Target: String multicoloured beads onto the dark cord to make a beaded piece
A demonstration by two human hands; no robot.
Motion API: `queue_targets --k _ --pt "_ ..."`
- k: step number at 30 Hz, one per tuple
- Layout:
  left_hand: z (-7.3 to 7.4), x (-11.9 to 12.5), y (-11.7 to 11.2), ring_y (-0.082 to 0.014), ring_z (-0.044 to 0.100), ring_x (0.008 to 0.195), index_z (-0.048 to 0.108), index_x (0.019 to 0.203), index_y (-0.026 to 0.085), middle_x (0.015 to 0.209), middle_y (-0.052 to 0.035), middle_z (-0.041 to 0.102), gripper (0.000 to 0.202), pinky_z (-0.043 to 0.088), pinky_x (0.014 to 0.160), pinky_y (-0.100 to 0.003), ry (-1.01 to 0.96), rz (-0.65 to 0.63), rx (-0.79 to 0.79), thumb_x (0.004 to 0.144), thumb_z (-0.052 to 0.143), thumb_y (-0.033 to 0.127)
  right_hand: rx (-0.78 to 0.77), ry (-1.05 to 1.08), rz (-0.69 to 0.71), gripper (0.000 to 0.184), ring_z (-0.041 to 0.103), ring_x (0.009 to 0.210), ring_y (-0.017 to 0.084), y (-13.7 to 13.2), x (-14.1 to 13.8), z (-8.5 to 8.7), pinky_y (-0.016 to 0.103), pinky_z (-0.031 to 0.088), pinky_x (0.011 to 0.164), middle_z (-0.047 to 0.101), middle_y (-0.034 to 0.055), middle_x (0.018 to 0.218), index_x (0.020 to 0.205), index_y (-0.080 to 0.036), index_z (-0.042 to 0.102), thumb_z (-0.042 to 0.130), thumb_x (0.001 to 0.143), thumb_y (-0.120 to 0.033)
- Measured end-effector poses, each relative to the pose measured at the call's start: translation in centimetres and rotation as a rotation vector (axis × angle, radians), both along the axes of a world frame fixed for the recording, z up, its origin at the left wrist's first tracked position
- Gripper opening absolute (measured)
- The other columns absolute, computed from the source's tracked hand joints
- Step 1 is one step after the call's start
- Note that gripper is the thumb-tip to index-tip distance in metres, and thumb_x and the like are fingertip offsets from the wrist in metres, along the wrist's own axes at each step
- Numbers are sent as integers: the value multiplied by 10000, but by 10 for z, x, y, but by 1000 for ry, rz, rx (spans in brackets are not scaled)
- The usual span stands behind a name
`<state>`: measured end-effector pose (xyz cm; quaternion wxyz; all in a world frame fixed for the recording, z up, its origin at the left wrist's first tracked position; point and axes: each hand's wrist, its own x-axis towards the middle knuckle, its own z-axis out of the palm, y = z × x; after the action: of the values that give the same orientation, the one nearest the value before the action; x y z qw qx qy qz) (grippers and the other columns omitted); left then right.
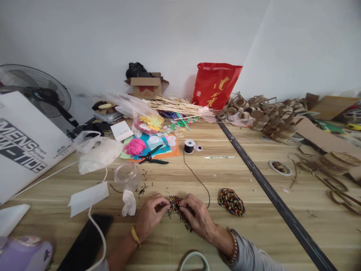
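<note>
red, yellow and dark beads [174, 203] lie heaped on the table's [169, 175] near middle, left hand [153, 211] and right hand [196, 215] at either side — fingers bent inward (how far closed, or on what, i cannot tell) — with a beaded coil [231, 202] farther right.

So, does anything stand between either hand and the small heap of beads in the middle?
Nothing visible does: the left hand and right hand are both at the heap of beads, one on each side. The crumpled white paper and the coiled beads lie outside the hands.
</note>
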<state>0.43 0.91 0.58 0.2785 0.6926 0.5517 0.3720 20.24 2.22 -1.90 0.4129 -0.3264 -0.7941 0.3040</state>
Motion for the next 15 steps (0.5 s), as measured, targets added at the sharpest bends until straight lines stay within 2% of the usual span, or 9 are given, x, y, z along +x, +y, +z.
queue_targets --k 4,9,15 --pt "-2 -1 0 -186 597 636 677 638 179 635 -36 663 135 479 634 -273 32 -8 20 753 610 158 5 21 16 147 574 747 174 0 0 0 283 467 669 604 60 823 973 -192 611 467 963 -226" --pt "-5 -2 -1 -189 601 650 672 649 174 644 -36 662 134 482 647 -281 66 -21 37 765 611 146 10 7 12 172 556 724 167 1 0 0 277 445 646 583 51 790 894 -189 601 449 968 -222" --pt "-5 2 -3 -199 612 730 701 728 179 722 -48 680 138 493 697 -301 133 -106 76 792 592 123 21 6 -1 158 533 707 160 0 0 0 273 430 636 562 36 767 849 -190 575 464 958 -218"
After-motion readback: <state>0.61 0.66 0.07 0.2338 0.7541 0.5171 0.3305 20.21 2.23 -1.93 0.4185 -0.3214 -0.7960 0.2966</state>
